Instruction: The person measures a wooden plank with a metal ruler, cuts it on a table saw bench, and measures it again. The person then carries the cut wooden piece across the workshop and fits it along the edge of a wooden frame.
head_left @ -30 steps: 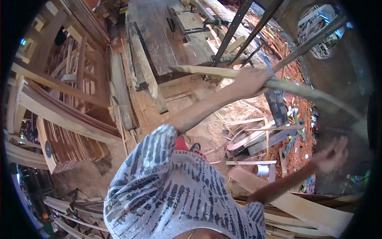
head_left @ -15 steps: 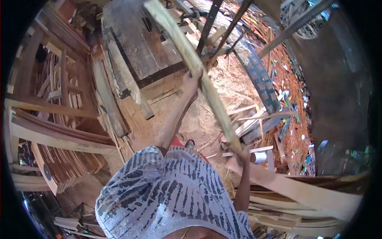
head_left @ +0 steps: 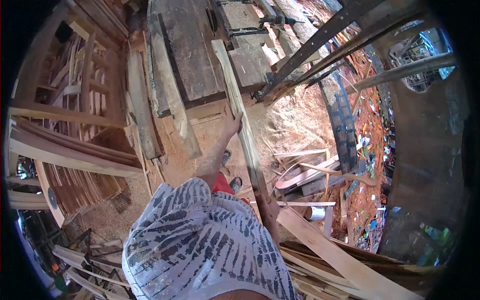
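Note:
A long, rough-edged wooden plank (head_left: 241, 117) slants away from my body, its far end over the near edge of a worn saw table (head_left: 190, 55). My left hand (head_left: 231, 122) grips the plank's left edge around the middle, fingers closed against it. Close to my body, my right hand (head_left: 270, 210) is wrapped round the near end, partly hidden by the wood. A thin dark disc (head_left: 212, 21), like a saw blade, stands up from the tabletop beyond the plank.
Another board (head_left: 172, 90) lies along the table's left side. Wooden frames (head_left: 85, 90) and stacked slats (head_left: 82, 187) stand at left. Dark slanted posts (head_left: 325, 45) cross the upper right. Offcuts (head_left: 315, 172) litter the sawdust floor, and a wide board (head_left: 340, 250) rests on a pile at lower right.
The plank has swung down and turned steeper, its far end dropping from raised above the table toward the tabletop. Both hands moved with it, the right hand going left and lower. My view has shifted.

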Tool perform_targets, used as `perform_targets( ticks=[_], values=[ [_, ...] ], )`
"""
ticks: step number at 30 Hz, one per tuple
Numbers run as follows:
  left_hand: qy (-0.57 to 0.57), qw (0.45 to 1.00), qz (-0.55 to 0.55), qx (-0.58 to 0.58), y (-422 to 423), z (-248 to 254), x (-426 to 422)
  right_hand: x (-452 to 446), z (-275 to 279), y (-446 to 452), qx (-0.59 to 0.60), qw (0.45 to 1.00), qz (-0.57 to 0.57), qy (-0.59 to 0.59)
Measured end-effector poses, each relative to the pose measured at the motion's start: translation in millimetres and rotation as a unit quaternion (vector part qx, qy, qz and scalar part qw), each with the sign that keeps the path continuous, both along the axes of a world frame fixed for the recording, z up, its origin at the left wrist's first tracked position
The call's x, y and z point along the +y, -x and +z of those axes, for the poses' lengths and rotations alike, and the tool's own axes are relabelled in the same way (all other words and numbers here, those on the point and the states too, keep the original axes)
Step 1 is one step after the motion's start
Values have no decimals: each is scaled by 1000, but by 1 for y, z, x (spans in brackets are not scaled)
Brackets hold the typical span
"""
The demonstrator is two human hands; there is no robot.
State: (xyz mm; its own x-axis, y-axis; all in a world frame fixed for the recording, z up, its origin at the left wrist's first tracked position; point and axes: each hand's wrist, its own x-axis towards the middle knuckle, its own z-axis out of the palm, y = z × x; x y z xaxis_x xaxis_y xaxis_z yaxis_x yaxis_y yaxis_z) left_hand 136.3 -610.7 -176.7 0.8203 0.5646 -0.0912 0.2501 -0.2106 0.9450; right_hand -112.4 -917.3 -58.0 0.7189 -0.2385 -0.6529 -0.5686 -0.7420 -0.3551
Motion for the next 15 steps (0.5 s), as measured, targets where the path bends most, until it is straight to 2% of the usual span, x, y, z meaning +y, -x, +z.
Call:
perform_targets(
  ticks=[2, 4, 6, 8, 12, 15],
  values=[
    [-191, 981, -25, -7, -7, -10, 6, 13, -7, -11, 11, 1000, 11, -2],
    [-194, 980, -16, -26, -23, -15, 16, 21, -16, -18, -15, 1000, 13, 13],
    [-195, 980, -4, -40, -30, -20, 20, 20, -29, -30, 14, 1000, 24, 11],
    [-124, 982, -44, 132, -29, 32, 25, 22, -38, -38, 25, 999, 46, 2],
    [-156, 977, -35, 142, -38, 29, 32, 30, -45, -48, 25, 999, 34, -13],
    [-153, 974, -40, 164, -43, 31, 34, 25, -53, -51, -22, 999, 41, -8]
  ],
)
